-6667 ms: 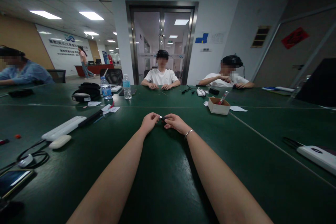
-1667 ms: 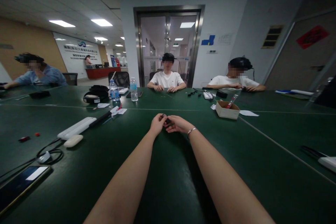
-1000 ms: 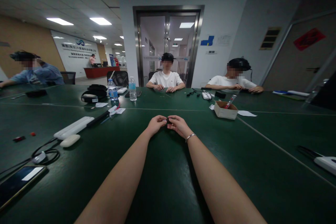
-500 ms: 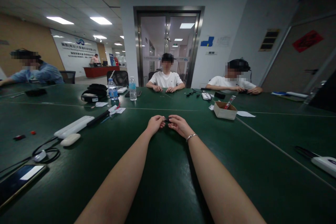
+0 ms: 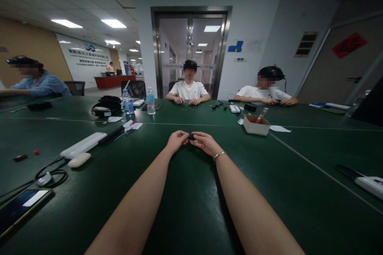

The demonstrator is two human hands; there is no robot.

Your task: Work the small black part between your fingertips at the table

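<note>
Left hand [image 5: 177, 141] and right hand [image 5: 204, 143], fingers clamped on a black piece [image 5: 190, 137], should grip evenly, short of the bench's [image 5: 191, 199] far edge.

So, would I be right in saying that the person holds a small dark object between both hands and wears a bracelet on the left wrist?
Not quite: the bracelet is on the right wrist, as the head view shows. The left hand and right hand do hold the small dark object between them.
</note>
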